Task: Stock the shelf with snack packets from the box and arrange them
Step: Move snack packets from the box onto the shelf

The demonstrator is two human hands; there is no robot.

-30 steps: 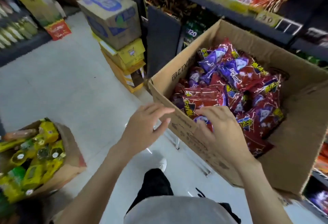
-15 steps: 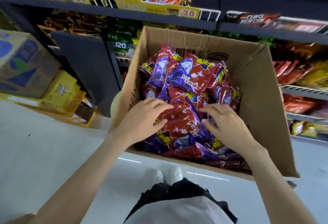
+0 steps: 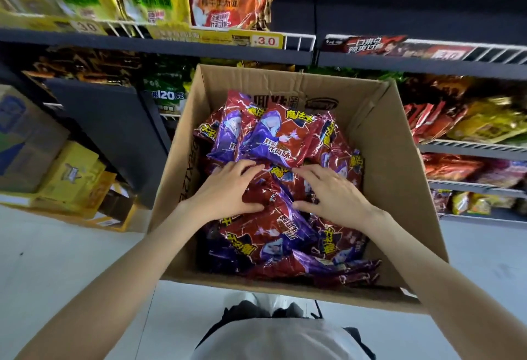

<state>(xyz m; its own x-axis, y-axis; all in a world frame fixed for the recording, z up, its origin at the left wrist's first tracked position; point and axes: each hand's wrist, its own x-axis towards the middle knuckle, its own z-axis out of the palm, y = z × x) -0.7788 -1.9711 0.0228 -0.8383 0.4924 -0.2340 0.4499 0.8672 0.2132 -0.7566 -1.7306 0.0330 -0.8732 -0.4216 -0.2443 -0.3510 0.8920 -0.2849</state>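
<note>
at centre frame, one open cardboard box point(image 3: 379, 160) sits on the floor, long axis running 6 to 12 o'clock toward the shelf point(image 3: 159, 46). inside: a heap of red-and-purple snack packets point(image 3: 273, 137), too overlapped to count; orientations mixed, top packet's long axis roughly 9 to 3 o'clock. two hands in the box. left hand point(image 3: 228, 191), at 9 o'clock of the heap's middle, fingers curled on a red packet point(image 3: 265, 188). right hand point(image 3: 333, 191), at 3 o'clock, fingers spread, lightly bent, pressing the same packet; thumb grip: cannot tell.
</note>
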